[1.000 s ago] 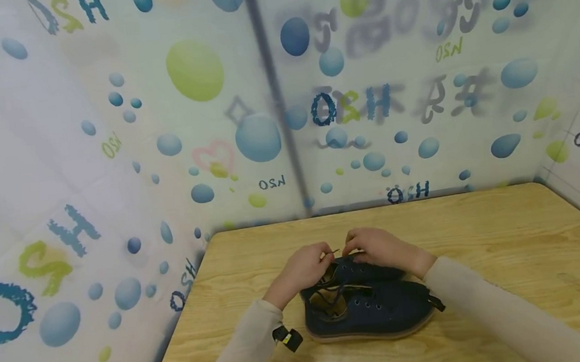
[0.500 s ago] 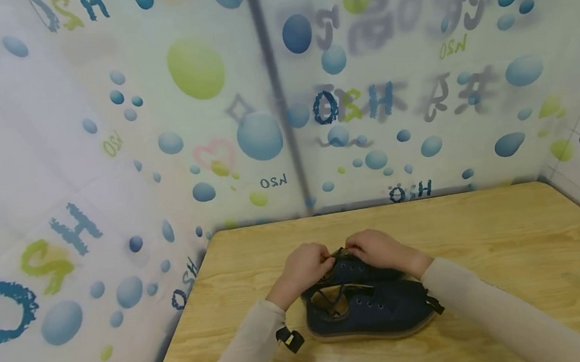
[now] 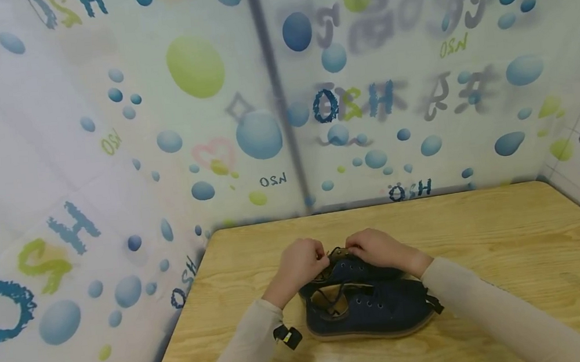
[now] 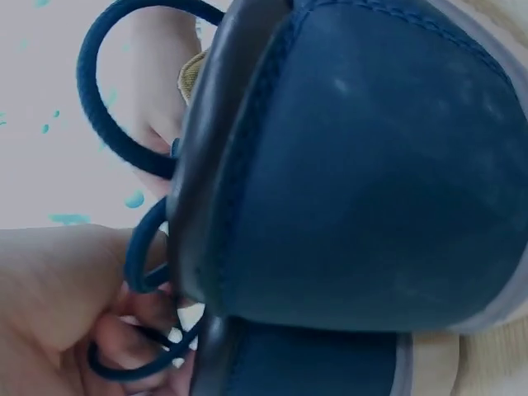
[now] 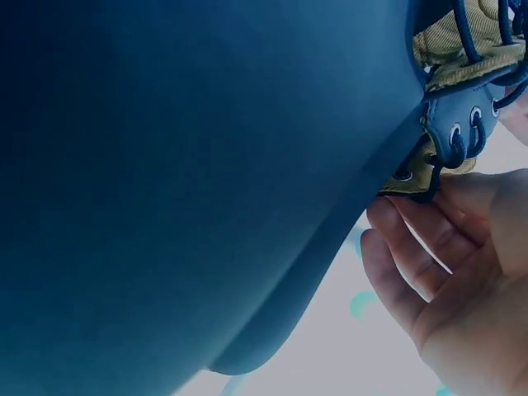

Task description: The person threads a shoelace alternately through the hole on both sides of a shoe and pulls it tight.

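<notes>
Two navy lace-up shoes lie side by side, toes to the right in the head view: a far shoe (image 3: 349, 267) and a near shoe (image 3: 391, 311). At the far shoe's opening my left hand (image 3: 300, 264) pinches a dark shoelace; lace loops (image 4: 144, 247) hang by its curled fingers in the left wrist view. My right hand (image 3: 380, 248) is over the far shoe's lacing. In the right wrist view its thumb and fingers pinch the eyelet flap (image 5: 412, 173), which has a tan lining. The fingertips are partly hidden behind the flap. Loose lace crosses the near shoe's opening.
Both shoes rest on a light wooden table (image 3: 512, 253). Behind it and to the sides hangs a pale sheet (image 3: 199, 114) printed with blue and green drops. A black strap with a small box (image 3: 287, 337) is on the left sleeve.
My right hand has come down from the lace onto the far shoe's eyelet flap. My left hand has drawn slightly left and away from the right, after the two were close together.
</notes>
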{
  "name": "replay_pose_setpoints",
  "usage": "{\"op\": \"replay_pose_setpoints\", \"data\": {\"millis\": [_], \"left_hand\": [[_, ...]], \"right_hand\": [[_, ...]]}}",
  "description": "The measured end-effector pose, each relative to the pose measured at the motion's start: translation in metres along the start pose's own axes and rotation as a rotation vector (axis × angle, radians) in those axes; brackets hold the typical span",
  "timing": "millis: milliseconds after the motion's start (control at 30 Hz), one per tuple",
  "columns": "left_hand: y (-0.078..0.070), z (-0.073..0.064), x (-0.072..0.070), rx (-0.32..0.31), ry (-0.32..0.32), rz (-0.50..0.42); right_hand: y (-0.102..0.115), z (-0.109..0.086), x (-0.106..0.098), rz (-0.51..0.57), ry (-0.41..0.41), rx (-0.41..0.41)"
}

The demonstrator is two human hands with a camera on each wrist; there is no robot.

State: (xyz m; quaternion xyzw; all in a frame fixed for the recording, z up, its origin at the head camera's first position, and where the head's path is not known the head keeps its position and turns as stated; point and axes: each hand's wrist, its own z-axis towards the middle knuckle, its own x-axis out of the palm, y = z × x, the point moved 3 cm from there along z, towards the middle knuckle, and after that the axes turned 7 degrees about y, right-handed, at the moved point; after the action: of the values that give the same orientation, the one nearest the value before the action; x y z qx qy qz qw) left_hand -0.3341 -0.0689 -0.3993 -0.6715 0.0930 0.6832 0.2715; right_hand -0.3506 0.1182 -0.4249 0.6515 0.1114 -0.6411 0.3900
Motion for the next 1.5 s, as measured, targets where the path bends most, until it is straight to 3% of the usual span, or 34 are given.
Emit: {"op": "replay_pose_setpoints", "data": {"millis": [133,267,400,500,867,1133,1300,1367,1500], "left_hand": [[-0.001,0.0,0.004,0.019,0.028,0.026],[-0.002,0.002,0.009,0.046,0.048,-0.032],[-0.004,0.003,0.013,0.061,0.077,-0.076],[-0.007,0.003,0.015,0.073,0.082,-0.052],[-0.006,0.006,0.019,0.022,0.014,-0.07],[-0.011,0.008,0.017,0.043,-0.031,-0.065],[-0.012,0.009,0.017,-0.023,-0.09,-0.031],[-0.013,0.01,0.017,-0.037,-0.082,-0.015],[-0.015,0.013,0.019,0.018,-0.013,-0.004]], "right_hand": [[0.002,-0.001,0.0,-0.005,-0.003,-0.008],[0.003,-0.003,0.002,-0.003,-0.007,-0.022],[0.007,-0.005,0.001,-0.039,-0.042,-0.069],[0.009,-0.007,0.001,-0.084,-0.082,-0.105],[0.01,-0.008,0.001,-0.115,-0.124,-0.1],[0.011,-0.01,-0.001,-0.086,-0.128,-0.098],[0.011,-0.011,0.0,-0.073,-0.114,-0.102],[0.011,-0.011,0.0,-0.074,-0.107,-0.092],[0.011,-0.012,0.0,-0.078,-0.1,-0.078]]}}
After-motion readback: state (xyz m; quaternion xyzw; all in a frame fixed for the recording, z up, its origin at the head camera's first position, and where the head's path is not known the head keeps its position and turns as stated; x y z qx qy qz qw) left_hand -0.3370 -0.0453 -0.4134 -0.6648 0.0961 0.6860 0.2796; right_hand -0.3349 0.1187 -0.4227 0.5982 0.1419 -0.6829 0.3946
